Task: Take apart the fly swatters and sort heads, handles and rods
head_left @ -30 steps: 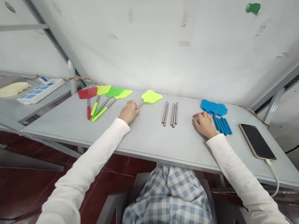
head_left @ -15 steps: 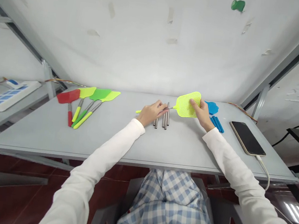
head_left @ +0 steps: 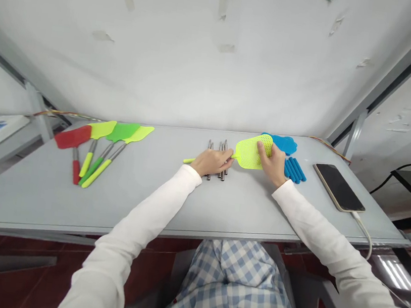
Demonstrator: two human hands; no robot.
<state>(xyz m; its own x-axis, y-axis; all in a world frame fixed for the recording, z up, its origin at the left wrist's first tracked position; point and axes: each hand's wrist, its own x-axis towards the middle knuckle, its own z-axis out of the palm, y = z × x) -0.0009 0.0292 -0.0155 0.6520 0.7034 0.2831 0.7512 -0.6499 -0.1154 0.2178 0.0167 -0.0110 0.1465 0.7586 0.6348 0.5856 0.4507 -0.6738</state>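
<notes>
A yellow-green fly swatter (head_left: 248,152) lies sideways between my two hands, its perforated head to the right. My left hand (head_left: 212,161) is closed round its shaft near the neck, and the yellow handle end pokes out to the left. My right hand (head_left: 273,162) pinches the right edge of the head, thumb on top. Below and behind my left hand, several short metal tubes (head_left: 222,176) lie on the table, partly covered by it. Blue swatter heads (head_left: 285,144) and several blue handles (head_left: 295,170) lie just beyond and beside my right hand.
On the left lie several swatters, among them a red one (head_left: 73,137) and a green one (head_left: 122,132). A phone (head_left: 339,187) with a white charging cable (head_left: 365,230) rests at the right of the grey table (head_left: 137,205). Metal frame posts stand at both sides.
My left hand has slid right along the shaft to the swatter's neck, and the gap between hand and head has closed. My right hand still holds the head. The camera view has shifted slightly.
</notes>
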